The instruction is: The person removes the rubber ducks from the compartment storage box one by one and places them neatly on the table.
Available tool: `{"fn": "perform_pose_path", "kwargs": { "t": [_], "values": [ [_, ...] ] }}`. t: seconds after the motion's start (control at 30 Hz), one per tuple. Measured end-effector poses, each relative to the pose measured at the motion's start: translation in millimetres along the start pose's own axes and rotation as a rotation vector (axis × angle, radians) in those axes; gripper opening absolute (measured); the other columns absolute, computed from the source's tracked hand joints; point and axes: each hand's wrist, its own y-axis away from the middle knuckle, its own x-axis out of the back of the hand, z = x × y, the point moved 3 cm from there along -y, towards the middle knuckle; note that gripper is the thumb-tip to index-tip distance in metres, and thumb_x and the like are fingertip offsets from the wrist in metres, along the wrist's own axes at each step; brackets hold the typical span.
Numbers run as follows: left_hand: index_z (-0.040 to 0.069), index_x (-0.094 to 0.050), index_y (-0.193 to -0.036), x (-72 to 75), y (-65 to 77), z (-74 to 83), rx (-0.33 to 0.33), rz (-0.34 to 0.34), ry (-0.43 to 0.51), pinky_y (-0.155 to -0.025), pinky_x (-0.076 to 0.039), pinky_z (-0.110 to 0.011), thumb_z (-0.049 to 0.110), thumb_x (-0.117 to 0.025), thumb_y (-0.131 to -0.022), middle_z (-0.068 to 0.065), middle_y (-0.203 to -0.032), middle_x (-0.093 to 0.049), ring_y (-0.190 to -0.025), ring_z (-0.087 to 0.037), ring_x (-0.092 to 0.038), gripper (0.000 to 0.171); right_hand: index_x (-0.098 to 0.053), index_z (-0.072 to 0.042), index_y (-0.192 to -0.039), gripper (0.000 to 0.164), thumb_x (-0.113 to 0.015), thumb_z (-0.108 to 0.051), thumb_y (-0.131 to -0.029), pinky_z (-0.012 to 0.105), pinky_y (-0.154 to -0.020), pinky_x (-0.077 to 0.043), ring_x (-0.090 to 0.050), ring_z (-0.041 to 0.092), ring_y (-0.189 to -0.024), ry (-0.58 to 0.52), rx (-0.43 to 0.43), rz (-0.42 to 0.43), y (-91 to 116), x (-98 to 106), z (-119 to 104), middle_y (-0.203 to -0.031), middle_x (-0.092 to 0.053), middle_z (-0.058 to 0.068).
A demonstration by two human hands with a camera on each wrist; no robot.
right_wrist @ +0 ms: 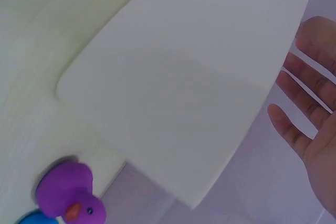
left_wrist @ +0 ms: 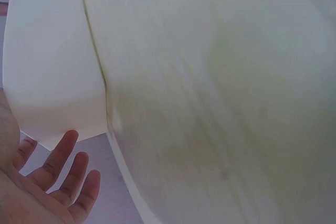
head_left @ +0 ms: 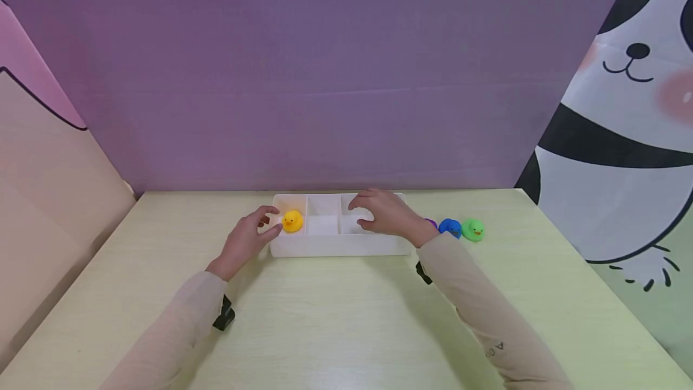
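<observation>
A white divided tray [head_left: 340, 245] lies near the back of the table, and a yellow rubber duck [head_left: 292, 221] sits in its leftmost compartment. My left hand [head_left: 246, 239] is at the tray's left end, thumb and fingers spread apart right at the rim, holding nothing. Over the tray's right part hovers my right hand [head_left: 391, 214], its thumb and fingers apart with nothing between them; it hides some of the compartments. In the right wrist view, the fingers [right_wrist: 310, 85] are separated beside the tray's long wall [right_wrist: 173, 77].
Right of the tray stand a purple duck [right_wrist: 71, 192], a blue duck [head_left: 450, 227] and a green duck [head_left: 473, 230] in a row, partly behind my right wrist. A purple backdrop [head_left: 325, 77] rises along the table's [head_left: 325, 318] back edge.
</observation>
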Motion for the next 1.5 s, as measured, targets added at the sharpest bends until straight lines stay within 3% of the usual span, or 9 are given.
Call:
{"fn": "perform_pose_path", "kwargs": {
  "t": [0.23,0.97,1.5],
  "values": [
    [0.015,-0.050,-0.124,1.0,1.4,1.2,0.002,-0.002,-0.002,-0.083,-0.047,-0.046,0.032,-0.058,-0.088,-0.015,-0.112,-0.059,-0.103,-0.030,-0.054,0.041,-0.065,-0.011,-0.104,0.026,-0.067,-0.014,-0.078,0.034,-0.088,-0.046,-0.056,0.020,-0.103,0.009,0.042,0.004,-17,-4,-13,-0.107,-0.064,0.000],
    [0.016,-0.050,-0.122,0.1,-1.6,3.0,0.005,0.006,-0.020,-0.082,-0.048,-0.045,0.031,-0.059,-0.088,-0.015,-0.110,-0.061,-0.100,-0.031,-0.055,0.039,-0.064,-0.014,-0.111,0.030,-0.066,-0.020,-0.082,0.034,-0.092,-0.045,-0.055,0.019,-0.106,-0.059,-0.055,-0.124,-75,-18,-48,-0.114,-0.063,-0.001],
    [0.014,-0.051,-0.123,1.1,-0.9,2.7,0.002,0.013,-0.008,-0.082,-0.048,-0.046,0.030,-0.060,-0.088,-0.015,-0.109,-0.061,-0.099,-0.032,-0.055,0.040,-0.062,-0.015,-0.115,0.035,-0.068,-0.022,-0.082,0.036,-0.097,-0.042,-0.050,0.018,-0.112,-0.044,-0.097,-0.185,-98,-32,-65,-0.121,-0.060,-0.002]
  ]
}}
